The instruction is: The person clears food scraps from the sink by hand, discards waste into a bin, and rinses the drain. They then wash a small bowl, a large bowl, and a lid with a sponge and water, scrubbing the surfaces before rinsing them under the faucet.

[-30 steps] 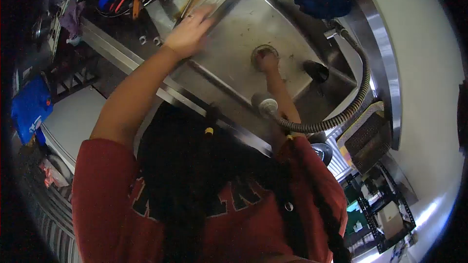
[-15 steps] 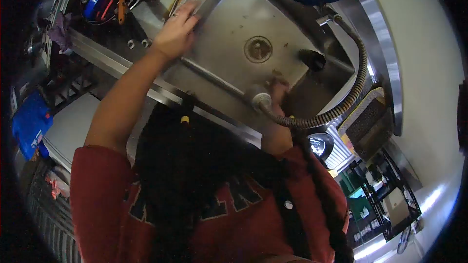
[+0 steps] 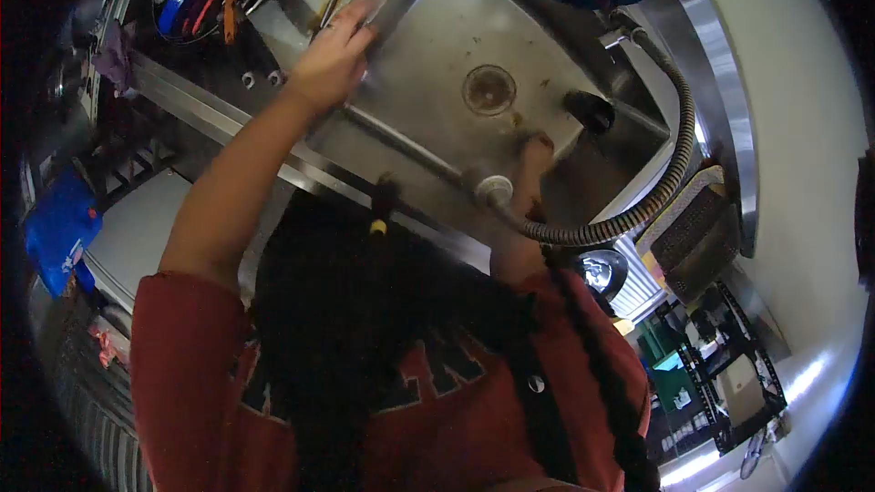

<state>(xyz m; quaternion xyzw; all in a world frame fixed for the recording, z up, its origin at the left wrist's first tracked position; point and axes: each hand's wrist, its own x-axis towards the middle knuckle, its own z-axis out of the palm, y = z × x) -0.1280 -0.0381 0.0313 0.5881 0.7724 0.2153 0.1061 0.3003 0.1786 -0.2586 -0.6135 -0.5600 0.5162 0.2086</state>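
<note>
Steel sink: hose crosses right hand.

Red sweatshirt: dark block letters across chest, mostly covered by hair, not legible. No other text readable.

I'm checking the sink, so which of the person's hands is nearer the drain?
Right. The right hand is down in the basin just beside the drain; the left hand rests up on the sink's rim.
</note>
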